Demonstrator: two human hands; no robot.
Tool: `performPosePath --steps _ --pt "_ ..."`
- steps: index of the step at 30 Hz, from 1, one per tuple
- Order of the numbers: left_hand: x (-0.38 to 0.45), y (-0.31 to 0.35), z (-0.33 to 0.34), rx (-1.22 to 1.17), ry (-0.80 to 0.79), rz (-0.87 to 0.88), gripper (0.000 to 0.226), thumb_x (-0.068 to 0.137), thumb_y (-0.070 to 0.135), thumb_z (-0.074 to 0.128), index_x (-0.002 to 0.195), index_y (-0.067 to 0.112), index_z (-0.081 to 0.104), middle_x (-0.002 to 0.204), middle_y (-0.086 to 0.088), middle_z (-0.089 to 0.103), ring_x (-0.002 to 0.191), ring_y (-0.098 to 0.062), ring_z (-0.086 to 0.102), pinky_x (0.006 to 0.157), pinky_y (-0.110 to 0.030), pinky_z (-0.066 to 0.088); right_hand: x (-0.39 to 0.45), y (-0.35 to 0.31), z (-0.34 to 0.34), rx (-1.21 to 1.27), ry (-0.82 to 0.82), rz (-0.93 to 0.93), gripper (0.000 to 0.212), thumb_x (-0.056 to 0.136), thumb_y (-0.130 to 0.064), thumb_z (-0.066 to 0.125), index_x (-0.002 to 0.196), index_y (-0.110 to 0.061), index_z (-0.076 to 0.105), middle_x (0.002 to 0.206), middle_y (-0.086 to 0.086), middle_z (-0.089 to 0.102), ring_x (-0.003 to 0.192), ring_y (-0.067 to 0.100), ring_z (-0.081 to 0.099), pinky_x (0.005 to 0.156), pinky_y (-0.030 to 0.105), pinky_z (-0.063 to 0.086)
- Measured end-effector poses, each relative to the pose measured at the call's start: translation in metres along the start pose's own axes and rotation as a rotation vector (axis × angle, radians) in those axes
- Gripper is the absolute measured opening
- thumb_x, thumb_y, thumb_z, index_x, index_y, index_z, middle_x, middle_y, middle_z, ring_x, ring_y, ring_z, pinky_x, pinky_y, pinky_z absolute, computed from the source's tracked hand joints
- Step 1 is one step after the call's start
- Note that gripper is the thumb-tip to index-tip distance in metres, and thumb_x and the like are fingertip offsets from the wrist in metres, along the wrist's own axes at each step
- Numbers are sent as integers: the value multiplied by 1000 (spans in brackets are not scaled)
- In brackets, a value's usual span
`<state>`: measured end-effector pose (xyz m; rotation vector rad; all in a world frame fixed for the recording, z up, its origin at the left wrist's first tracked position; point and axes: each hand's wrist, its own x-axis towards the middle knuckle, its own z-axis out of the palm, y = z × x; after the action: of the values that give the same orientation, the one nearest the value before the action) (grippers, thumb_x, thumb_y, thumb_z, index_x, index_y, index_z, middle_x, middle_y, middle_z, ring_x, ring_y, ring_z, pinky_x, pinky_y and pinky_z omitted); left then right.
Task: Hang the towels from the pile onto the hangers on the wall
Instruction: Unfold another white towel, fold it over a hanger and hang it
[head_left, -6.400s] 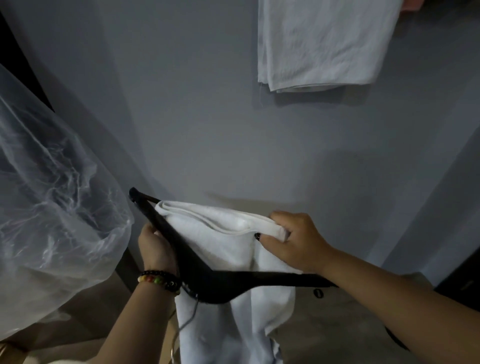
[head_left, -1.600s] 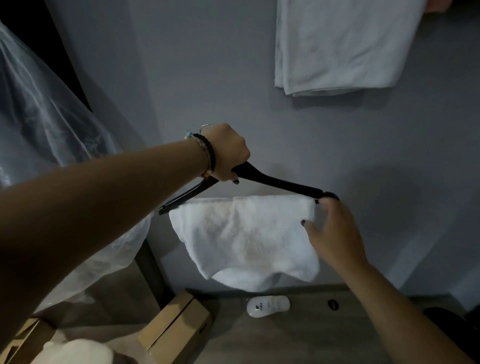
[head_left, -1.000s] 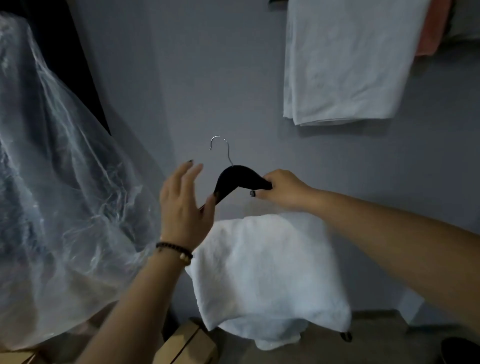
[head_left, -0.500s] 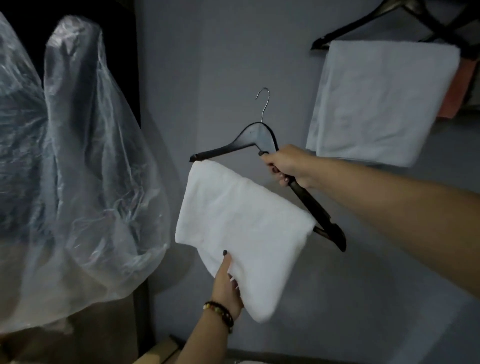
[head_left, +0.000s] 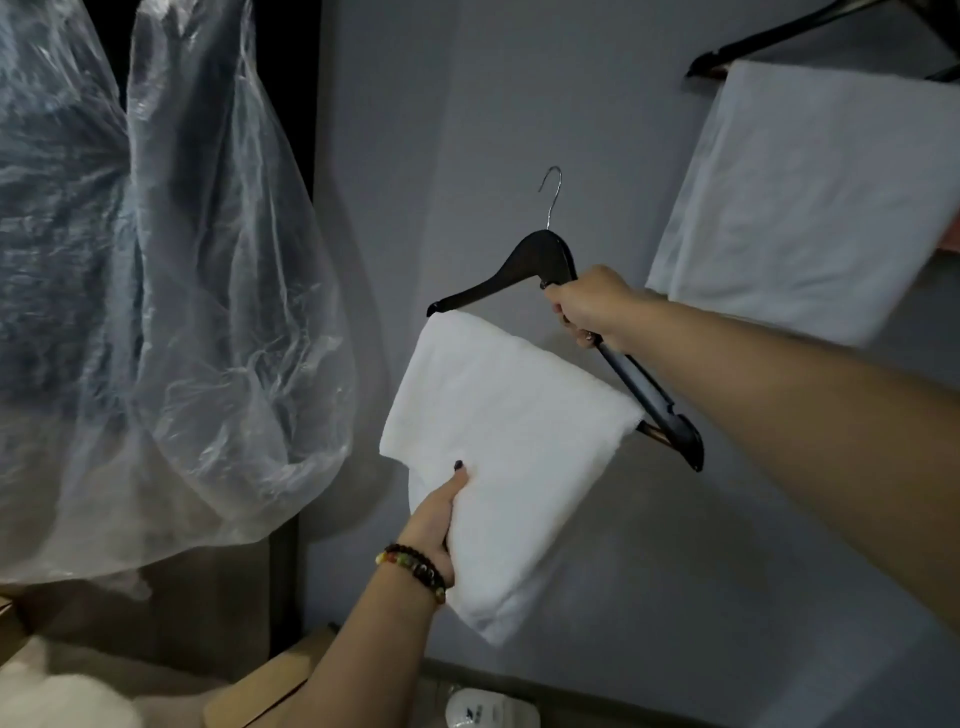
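A folded white towel (head_left: 511, 441) hangs over the bar of a black hanger (head_left: 540, 260) with a metal hook, held up in front of the grey wall. My right hand (head_left: 589, 304) grips the hanger's right arm just below the neck. My left hand (head_left: 434, 519), with a bead bracelet at the wrist, pinches the towel's lower left edge from below. A second white towel (head_left: 810, 197) hangs on another black hanger (head_left: 769, 39) on the wall at the upper right. A pale heap (head_left: 67, 696) at the bottom left looks like more towels.
Clear plastic covers (head_left: 156, 260) over dark garments hang at the left, close to the hanger. Cardboard boxes (head_left: 270, 691) sit on the floor below. A small white object (head_left: 483, 709) lies by the wall base. An orange cloth edge (head_left: 953, 228) shows at the far right.
Over the last second my right hand took the hanger and lifted it with the towel up the wall. My left hand let go of the hanger and moved down to hold the towel's lower edge.
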<state>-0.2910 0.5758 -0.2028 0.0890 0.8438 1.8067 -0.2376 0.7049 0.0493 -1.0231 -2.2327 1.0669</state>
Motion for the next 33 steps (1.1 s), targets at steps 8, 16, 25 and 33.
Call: performPosePath --steps 8,16,25,33 --pt "-19 35 2 116 366 474 37 91 33 64 122 13 60 108 0 69 95 -19 66 81 -35 54 16 2 -22 238 82 105 32 98 -13 43 67 -15 38 60 2 34 28 7 24 33 10 17" --pt "-58 56 14 82 230 541 33 91 32 65 117 13 62 109 -3 71 95 -22 69 77 -39 58 14 -34 -57 185 104 65 33 96 -6 37 64 -14 35 59 2 33 21 5 21 28 11 13" --pt "-68 45 27 90 147 528 33 93 30 62 123 15 62 112 -4 72 97 -25 71 87 -51 55 11 -41 -87 148 195 59 32 95 -7 38 65 -14 36 57 3 39 20 5 21 30 9 13" --pt "-51 -1 25 113 324 564 43 90 38 63 128 18 59 117 5 67 104 -17 64 94 -39 50 15 -43 -80 106 258 27 30 92 -10 45 63 -12 41 59 7 41 22 10 27 35 9 19"
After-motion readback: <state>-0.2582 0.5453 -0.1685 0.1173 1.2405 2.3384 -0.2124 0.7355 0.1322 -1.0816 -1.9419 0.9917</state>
